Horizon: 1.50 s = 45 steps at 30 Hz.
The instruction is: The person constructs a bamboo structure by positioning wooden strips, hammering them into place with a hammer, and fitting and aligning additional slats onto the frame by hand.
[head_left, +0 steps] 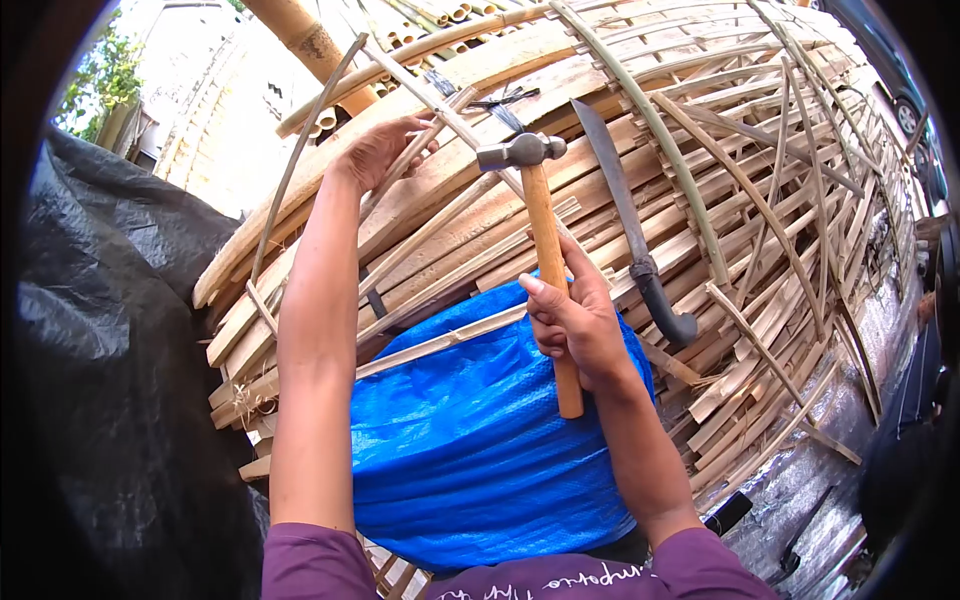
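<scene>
My right hand (580,318) is wrapped around the wooden handle of a ball-peen hammer (541,215), which stands nearly upright with its metal head at the top. Further forward, my left hand (385,152) is closed on a narrow bamboo strip (408,157) above the long split slats (440,215). Part of its grip is hidden behind the back of the hand. A machete (617,180) with a dark curved handle lies on the slats just right of the hammer head.
Blue tarp (470,430) covers my lap. A black plastic sheet (110,350) hangs at the left. Crossed bamboo strips (780,200) form a curved lattice at the right. Dark ties (505,103) lie on the slats ahead, near a thick bamboo pole (305,40).
</scene>
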Available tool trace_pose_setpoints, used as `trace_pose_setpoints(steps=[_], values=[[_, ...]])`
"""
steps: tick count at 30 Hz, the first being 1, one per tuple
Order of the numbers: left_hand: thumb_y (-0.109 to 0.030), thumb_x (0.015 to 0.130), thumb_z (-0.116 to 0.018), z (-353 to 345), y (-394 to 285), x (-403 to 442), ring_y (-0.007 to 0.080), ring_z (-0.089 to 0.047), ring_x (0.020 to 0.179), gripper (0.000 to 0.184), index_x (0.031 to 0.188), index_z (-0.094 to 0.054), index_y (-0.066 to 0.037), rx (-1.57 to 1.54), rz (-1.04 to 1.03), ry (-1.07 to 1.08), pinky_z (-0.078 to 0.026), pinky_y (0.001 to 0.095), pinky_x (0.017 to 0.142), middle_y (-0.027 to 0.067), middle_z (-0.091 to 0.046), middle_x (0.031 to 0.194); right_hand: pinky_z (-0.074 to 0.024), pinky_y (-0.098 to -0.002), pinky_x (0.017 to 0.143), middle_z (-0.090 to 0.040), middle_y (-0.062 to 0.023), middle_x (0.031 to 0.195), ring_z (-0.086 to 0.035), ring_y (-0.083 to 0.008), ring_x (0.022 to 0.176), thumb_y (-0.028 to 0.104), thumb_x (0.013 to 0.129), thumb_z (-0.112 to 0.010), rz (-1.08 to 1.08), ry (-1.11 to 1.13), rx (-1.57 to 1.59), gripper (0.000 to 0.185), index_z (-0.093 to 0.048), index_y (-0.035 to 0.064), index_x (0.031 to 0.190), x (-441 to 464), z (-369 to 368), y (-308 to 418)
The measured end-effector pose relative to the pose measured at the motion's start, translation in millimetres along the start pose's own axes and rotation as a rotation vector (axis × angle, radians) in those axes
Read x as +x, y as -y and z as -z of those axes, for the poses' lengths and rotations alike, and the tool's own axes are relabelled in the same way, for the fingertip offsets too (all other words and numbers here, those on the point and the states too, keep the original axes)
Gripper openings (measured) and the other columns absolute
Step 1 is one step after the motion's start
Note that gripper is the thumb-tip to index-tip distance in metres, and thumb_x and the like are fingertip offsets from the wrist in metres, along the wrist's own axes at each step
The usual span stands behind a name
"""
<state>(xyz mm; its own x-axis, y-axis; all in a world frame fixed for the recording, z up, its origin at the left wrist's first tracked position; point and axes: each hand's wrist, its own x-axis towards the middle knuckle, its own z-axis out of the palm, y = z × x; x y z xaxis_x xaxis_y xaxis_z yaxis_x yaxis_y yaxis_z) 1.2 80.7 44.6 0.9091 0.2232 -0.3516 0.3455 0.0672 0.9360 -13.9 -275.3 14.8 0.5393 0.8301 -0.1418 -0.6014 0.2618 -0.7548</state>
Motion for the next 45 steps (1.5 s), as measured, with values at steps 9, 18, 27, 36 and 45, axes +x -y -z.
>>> trace_pose_setpoints(steps=[9,18,27,36,45], values=[[-0.033,0.081,-0.071,0.4,6.5,-0.8,0.0072,-0.055,0.06,0.042,0.112,-0.058,-0.01,-0.056,0.036,-0.034,-0.047,0.0226,0.058,0.0003,-0.062,0.077,-0.0276,-0.0171,0.037,-0.039,0.0051,0.061,-0.034,-0.0014,0.042,0.012,0.091,-0.064,-0.01,-0.003,-0.041,0.066,-0.027,0.0092,0.147,-0.7,-3.7,1.5],[-0.032,0.086,-0.067,-14.1,22.1,13.1,0.0141,-0.058,0.097,0.033,0.111,-0.067,-0.01,0.583,-0.123,-0.219,-0.045,0.0285,0.089,0.0035,-0.065,0.102,-0.0283,-0.0169,0.037,-0.04,0.0047,0.062,-0.035,-0.0014,0.043,0.011,0.091,-0.064,-0.014,-0.031,-0.063,0.066,-0.027,0.0097,0.147,0.8,-3.3,-1.7],[-0.039,0.094,-0.056,-16.7,89.4,16.2,0.0245,-0.053,0.121,0.029,0.115,-0.069,-0.024,1.107,-0.595,-0.637,-0.038,0.0427,0.103,-0.0017,-0.06,0.129,-0.0322,-0.0209,0.04,-0.043,0.0033,0.064,-0.039,-0.0038,0.047,0.014,0.095,-0.059,0.071,-0.062,-0.245,0.056,-0.032,0.0059,0.144,15.5,-7.0,6.7],[-0.049,0.096,-0.048,-27.9,90.0,8.1,0.0227,-0.041,0.133,0.034,0.122,-0.063,-0.033,1.281,-0.463,-0.736,-0.026,0.06,0.109,-0.007,-0.055,0.136,-0.0461,-0.0515,0.063,-0.064,-0.028,0.083,-0.062,-0.0469,0.076,0.017,0.095,-0.053,0.802,-0.063,-1.312,0.034,-0.05,0.0073,0.127,115.8,-17.3,58.3],[-0.048,0.098,-0.043,-32.1,86.2,4.7,0.0225,-0.039,0.135,0.036,0.125,-0.062,-0.031,1.305,-0.386,-0.733,-0.024,0.059,0.112,-0.0076,-0.051,0.14,-0.0493,-0.0511,0.064,-0.066,-0.0257,0.083,-0.065,-0.043,0.076,0.02,0.095,-0.053,0.816,-0.055,-1.528,0.039,-0.05,0.0182,0.134,148.5,5.9,47.4]])
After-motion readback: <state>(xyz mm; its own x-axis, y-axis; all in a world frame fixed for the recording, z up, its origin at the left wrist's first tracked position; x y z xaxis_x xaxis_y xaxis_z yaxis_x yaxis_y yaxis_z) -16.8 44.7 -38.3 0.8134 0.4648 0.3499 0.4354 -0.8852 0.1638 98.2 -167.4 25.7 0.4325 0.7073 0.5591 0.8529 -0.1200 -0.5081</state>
